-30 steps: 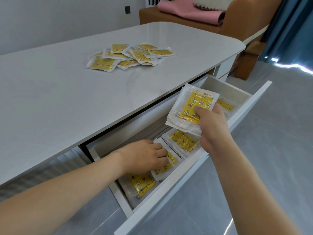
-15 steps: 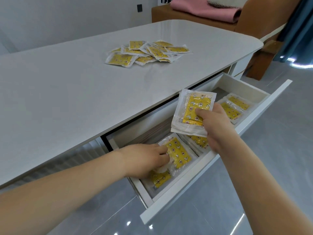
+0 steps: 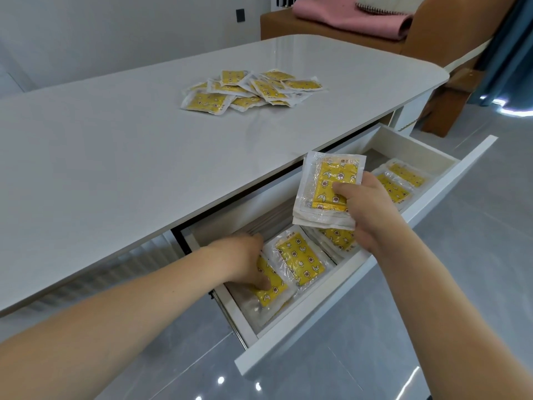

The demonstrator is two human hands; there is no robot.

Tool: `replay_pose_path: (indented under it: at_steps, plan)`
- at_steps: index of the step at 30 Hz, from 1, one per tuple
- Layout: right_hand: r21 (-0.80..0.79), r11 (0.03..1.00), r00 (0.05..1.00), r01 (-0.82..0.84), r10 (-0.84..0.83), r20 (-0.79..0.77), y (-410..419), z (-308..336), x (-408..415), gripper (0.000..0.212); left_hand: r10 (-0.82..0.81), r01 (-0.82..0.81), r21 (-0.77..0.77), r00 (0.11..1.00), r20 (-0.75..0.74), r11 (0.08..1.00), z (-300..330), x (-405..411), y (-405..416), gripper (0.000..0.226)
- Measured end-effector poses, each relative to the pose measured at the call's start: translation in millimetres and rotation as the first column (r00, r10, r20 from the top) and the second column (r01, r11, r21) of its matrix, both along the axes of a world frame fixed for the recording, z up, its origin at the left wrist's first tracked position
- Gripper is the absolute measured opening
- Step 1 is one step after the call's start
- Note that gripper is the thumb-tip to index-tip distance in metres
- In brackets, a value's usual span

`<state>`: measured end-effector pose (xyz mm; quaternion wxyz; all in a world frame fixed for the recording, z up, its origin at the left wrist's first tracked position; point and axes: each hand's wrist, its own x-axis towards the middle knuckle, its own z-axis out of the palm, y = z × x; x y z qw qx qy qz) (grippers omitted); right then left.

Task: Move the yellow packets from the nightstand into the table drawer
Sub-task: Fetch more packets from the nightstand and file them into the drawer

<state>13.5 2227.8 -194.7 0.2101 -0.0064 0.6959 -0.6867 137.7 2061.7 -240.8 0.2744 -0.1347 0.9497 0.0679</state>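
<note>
A white drawer (image 3: 340, 310) stands pulled out from under the table, with several yellow packets lying flat inside. My right hand (image 3: 366, 209) grips a small stack of yellow packets (image 3: 323, 189) above the drawer's middle, thumb across the top one. My left hand (image 3: 248, 261) reaches into the drawer's near end, its fingers pressing down on a yellow packet (image 3: 274, 287) that lies there. Beside it lies another packet (image 3: 300, 261). Two more packets (image 3: 401, 180) lie at the drawer's far end. A loose pile of yellow packets (image 3: 251, 89) sits on the tabletop.
The white table (image 3: 115, 157) spans the left and centre. A brown sofa (image 3: 432, 36) with a pink blanket (image 3: 346, 18) stands behind it. Grey glossy floor (image 3: 461, 284) lies to the right of the drawer, and a blue curtain (image 3: 510, 53) hangs at far right.
My left hand has slid from the middle packet to the one at the drawer's near end. My right hand still holds the stack in about the same place. The camera has shifted.
</note>
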Motion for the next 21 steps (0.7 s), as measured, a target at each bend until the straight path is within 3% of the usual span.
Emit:
replay_pose_path:
  at_steps: [5, 8, 10, 13, 15, 17, 19, 21]
  plan:
    - [0.020, 1.000, 1.000, -0.010, 0.010, -0.006, 3.8, -2.1, -5.4, 0.028, -0.061, 0.061, 0.030, 0.998, 0.004, 0.998, 1.9, 0.9, 4.6, 0.097]
    - [0.028, 0.999, 1.000, -0.021, 0.021, -0.023, 6.3, -2.2, -7.8, 0.028, 0.024, -0.021, 0.049, 0.998, -0.063, 0.999, 6.5, -6.0, 1.9, 0.074]
    - [0.045, 0.998, 0.998, -0.045, 0.047, -0.043, 8.7, 0.2, -7.8, 0.026, 0.082, -0.076, 0.042, 0.979, -0.188, 0.996, 9.8, -14.6, -0.9, 0.051]
    - [0.099, 0.984, 0.988, -0.146, 0.151, -0.036, 13.8, 4.6, -6.3, 0.027, 0.260, -0.181, 0.250, 0.904, -0.338, 0.951, 17.3, -25.8, -4.3, 0.037]
    - [0.137, 0.959, 0.968, -0.250, 0.252, 0.000, 17.0, 12.5, -4.0, 0.032, 0.472, -0.243, 0.549, 0.820, -0.324, 0.799, 23.9, -29.7, -4.6, 0.032]
    - [0.217, 0.910, 0.933, -0.353, 0.359, 0.013, 17.1, 24.2, -7.8, 0.036, 0.665, -0.262, 0.822, 0.725, -0.177, 0.505, 32.7, -35.2, -3.1, 0.026]
    - [0.327, 0.848, 0.899, -0.417, 0.437, 0.012, 17.2, 34.5, -17.0, 0.037, 0.721, -0.241, 0.938, 0.693, -0.012, 0.248, 40.3, -40.0, 0.5, 0.025]
    - [0.399, 0.811, 0.884, -0.428, 0.467, -0.002, 19.8, 42.7, -27.1, 0.035, 0.709, -0.213, 0.957, 0.705, 0.011, 0.198, 44.4, -46.8, 7.0, 0.025]
